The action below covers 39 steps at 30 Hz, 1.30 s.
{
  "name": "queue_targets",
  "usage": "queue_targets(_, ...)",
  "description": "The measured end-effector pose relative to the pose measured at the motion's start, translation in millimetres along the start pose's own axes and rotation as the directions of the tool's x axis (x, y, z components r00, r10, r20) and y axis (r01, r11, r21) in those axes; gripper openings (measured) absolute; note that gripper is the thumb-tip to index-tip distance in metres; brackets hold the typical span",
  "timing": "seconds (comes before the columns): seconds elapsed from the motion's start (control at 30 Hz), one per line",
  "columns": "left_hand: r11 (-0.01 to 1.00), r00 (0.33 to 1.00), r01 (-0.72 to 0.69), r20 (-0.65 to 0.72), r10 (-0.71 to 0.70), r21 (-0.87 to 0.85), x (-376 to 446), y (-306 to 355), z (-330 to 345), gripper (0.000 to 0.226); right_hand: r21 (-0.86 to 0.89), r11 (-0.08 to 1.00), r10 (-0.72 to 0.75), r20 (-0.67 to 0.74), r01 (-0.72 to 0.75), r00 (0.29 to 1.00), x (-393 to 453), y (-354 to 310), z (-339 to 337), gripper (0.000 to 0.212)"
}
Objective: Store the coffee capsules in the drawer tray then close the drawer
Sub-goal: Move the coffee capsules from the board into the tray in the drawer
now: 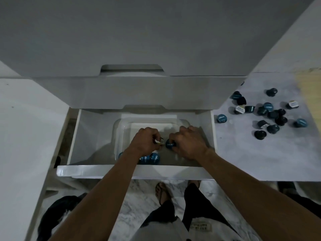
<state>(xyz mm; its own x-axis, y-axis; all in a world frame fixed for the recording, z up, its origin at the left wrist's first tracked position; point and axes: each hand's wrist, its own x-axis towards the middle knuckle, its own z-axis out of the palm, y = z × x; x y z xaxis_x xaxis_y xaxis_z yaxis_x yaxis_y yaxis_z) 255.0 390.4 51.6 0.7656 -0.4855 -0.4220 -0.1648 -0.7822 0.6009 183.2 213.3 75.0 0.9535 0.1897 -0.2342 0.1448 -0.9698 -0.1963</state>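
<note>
Both hands are inside the clear tray (121, 126). The left hand (145, 140) fingers curl around a white-topped capsule (160, 141). The right hand (188, 141) fingers pinch a blue capsule (169, 144).

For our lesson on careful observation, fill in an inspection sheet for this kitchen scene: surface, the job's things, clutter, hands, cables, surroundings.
Surface: pale marbled counter right of the open drawer.
Job's things: clear tray in the drawer holds a few blue capsules at its near edge; many loose capsules lie on the counter.
Clutter: dark cloth on the floor, lower left.
Hands: left hand grips a white-lidded capsule; right hand grips a blue capsule, both over the tray.
Cables: nothing seen.
Surroundings: white cabinet fronts, marbled floor.
</note>
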Motion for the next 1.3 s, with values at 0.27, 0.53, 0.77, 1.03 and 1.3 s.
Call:
queue_targets(0.27, 0.999, 0.996, -0.004, 0.092, 0.008, -0.041, -1.2, 2.0, 0.5, 0.031, -0.045, 0.999, 0.003, 0.092, 0.001, 0.996, 4.3, 6.9, 6.7, 0.031)
queue_targets(0.53, 0.997, 0.994, -0.030, 0.103, 0.037, -0.069, -0.1, 4.3, 3.0, 0.023, 0.066, 0.997, 0.030, 0.147, -0.041, 0.989, 2.1, 13.1, 7.3, 0.027)
queue_targets(0.77, 0.993, 0.979, -0.092, 0.190, 0.076, 0.073, 0.7, 4.7, 6.9, 0.025, 0.028, 1.000, 0.006, 0.163, -0.011, 0.987, -4.2, 7.8, 9.2, 0.018)
queue_targets(1.03, 0.985, 0.966, -0.110, 0.248, 0.075, 0.130, -3.5, 7.5, 5.3, 0.029, 0.037, 0.999, 0.005, 0.216, -0.013, 0.976, -8.6, 2.5, 4.0, 0.020)
queue_targets(1.3, 0.991, 0.980, -0.108, 0.177, 0.093, 0.078, -6.0, 7.4, 1.2, 0.030, 0.182, 0.977, 0.083, 0.154, -0.111, 0.985, -11.5, 4.6, 4.0, 0.031)
